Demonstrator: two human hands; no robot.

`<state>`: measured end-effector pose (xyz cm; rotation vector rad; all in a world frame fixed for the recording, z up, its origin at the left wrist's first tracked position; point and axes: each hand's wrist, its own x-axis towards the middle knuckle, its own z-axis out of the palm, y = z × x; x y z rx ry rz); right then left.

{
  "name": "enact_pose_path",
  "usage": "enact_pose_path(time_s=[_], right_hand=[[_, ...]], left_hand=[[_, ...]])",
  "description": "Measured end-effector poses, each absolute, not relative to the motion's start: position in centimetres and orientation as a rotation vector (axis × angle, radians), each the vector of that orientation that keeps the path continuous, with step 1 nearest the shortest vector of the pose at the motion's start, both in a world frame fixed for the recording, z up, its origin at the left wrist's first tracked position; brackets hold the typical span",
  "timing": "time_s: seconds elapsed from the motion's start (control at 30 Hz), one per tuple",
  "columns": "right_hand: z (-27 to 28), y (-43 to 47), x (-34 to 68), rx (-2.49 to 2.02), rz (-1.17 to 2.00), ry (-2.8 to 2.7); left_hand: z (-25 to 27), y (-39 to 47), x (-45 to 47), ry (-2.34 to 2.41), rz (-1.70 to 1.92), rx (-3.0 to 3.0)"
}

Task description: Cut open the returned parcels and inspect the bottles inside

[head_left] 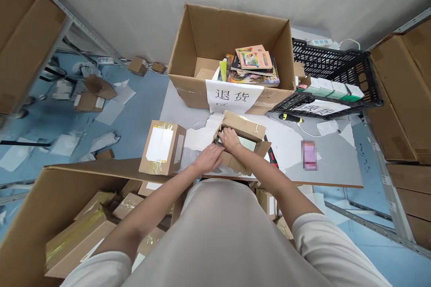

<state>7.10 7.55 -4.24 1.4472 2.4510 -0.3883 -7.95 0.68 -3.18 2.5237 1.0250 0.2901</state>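
Opened small carton (244, 122) at frame centre, flaps up. Inside: a pale item (248, 144), visible part longest left to right, dipping slightly rightward. It lies just right of my right hand (230, 139), the nearer one, its bent fingers over the carton's left end. My left hand (208, 158), fingers close together, rests by the near-left corner. Grip of either: cannot tell, fingertips hidden. Outward: taped parcel (161, 147), left of centre; large carton (237, 24) with books (254, 60), upper centre; black plastic crate (373, 78), upper right.
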Motion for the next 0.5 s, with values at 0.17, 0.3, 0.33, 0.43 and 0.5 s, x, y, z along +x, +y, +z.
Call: enact_pose_path(time_s=[0.17,0.3,0.33,0.43,0.5], right_hand=[[-4.0,7.1,7.1,1.394,-0.417,2.498],[-2.8,7.1,7.7,1.383,-0.463,2.537],[-2.3,7.1,8.0,1.391,-0.488,2.565],[-0.7,6.9,9.9,1.421,-0.656,2.726],[0.1,6.5,11.5,1.434,-0.773,2.848]], left_hand=[[-4.0,1.2,-7.8,1.041,0.174,2.575],[-4.7,0.7,-7.4,1.161,0.196,2.546],[-4.8,0.5,-7.4,1.181,0.208,2.539],[-5.2,0.2,-7.7,1.218,0.229,2.550],[-5.3,0.0,-7.9,1.245,0.221,2.574]])
